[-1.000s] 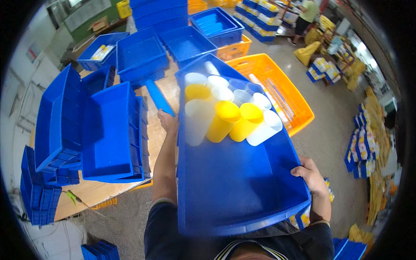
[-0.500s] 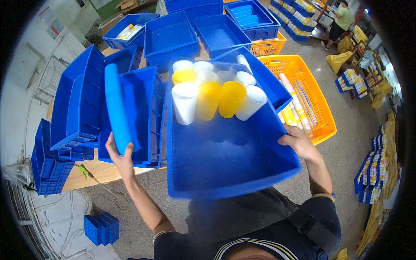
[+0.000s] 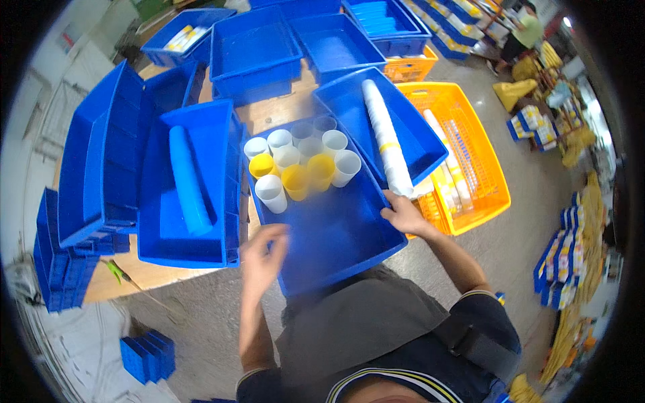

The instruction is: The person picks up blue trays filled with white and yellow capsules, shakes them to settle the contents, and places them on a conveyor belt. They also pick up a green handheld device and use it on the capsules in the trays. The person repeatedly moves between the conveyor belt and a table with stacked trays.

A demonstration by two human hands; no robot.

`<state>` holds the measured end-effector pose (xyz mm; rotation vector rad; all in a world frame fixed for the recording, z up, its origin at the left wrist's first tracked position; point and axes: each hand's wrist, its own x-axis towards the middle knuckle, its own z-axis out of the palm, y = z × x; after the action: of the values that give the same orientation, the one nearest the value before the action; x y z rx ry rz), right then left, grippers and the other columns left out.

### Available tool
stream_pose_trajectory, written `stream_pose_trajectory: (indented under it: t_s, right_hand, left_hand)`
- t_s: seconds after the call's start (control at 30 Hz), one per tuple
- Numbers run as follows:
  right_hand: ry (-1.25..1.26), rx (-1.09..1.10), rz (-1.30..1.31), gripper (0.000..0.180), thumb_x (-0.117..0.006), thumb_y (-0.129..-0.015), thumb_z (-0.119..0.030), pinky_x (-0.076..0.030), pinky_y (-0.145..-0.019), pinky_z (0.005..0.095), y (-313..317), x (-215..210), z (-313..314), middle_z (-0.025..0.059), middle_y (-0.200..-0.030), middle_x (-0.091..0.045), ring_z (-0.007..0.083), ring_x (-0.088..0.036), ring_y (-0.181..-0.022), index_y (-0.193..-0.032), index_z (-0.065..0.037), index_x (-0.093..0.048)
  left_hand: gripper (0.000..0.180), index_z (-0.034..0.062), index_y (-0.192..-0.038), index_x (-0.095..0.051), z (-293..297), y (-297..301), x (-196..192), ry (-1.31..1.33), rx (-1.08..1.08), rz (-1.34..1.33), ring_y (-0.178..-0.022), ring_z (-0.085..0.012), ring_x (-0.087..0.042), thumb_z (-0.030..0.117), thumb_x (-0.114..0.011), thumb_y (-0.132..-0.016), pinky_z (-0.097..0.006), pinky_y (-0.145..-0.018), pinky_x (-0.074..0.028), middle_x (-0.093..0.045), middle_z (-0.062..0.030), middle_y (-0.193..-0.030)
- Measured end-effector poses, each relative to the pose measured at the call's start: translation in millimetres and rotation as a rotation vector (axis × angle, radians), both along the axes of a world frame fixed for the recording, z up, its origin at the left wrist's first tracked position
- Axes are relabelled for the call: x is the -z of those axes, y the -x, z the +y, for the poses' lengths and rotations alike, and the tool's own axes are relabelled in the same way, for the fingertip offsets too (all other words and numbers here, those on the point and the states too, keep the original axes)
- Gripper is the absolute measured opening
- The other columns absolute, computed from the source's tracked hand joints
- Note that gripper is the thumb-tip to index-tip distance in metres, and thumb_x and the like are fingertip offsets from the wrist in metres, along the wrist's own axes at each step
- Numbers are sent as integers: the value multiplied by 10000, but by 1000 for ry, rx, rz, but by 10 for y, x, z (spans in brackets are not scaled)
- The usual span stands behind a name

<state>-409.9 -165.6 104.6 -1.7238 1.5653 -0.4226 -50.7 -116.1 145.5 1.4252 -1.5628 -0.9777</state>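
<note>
A blue plastic bin (image 3: 342, 235) with several white, yellow and clear cups (image 3: 294, 181) standing at its far end is in front of me. My right hand (image 3: 405, 213) is closed on its right rim. Blurred a little by motion, my left hand (image 3: 263, 255) is empty beside its left wall, thumb and fingers apart. To the left, a long blue stack of nested cups (image 3: 188, 181) lies in another blue bin (image 3: 161, 235). A white stack of cups with a yellow band (image 3: 384, 131) lies in the tilted bin (image 3: 423, 134) beyond my right hand.
An orange crate (image 3: 494, 174) holding more stacks stands at the right. Several blue bins (image 3: 255, 47) crowd the back of the wooden table (image 3: 272, 113), and others stand at the left (image 3: 101, 154). A person (image 3: 527, 30) is far off at the upper right.
My left hand has let go of the blue cup stack, now in the left bin, and moved right. The bin of cups has been lowered and shifted left, with my right hand still on it.
</note>
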Motion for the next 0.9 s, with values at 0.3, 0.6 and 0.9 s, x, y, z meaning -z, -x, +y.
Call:
stream_pose_trajectory:
  t_s: [0.3,0.6,0.9]
  right_hand:
    - [49,-485,339,376,-561,-949,-177,-530,-805,398,411,181,-424,235,-1035,-665,368,-672,-879,-1237,62,-528]
    - [217,81,12,543,-641,-931,-314,-484,-926,352,1048,580,-1898,218,-1239,-562,287,-562,-1138,-1304,50,-490]
    - [-3,127,-453,597,-609,-928,-315,-512,-845,360,898,316,-1317,196,-1290,-528,281,-587,-1057,-1394,7,-420]
  left_hand:
    - [488,64,-1245,-601,-1236,1411,1596,58,511,-244,-1118,-367,-574,277,-651,-809,-443,-956,-450,-625,-177,-1201]
    - [575,34,-1269,-587,-1448,1686,1802,-220,361,-243,-1089,-355,-599,329,-689,-786,-420,-939,-467,-640,-195,-1179]
    - [352,46,-1040,-694,-1131,1450,742,-227,599,-283,-942,-273,-625,337,-643,-848,-378,-836,-476,-683,-139,-1010]
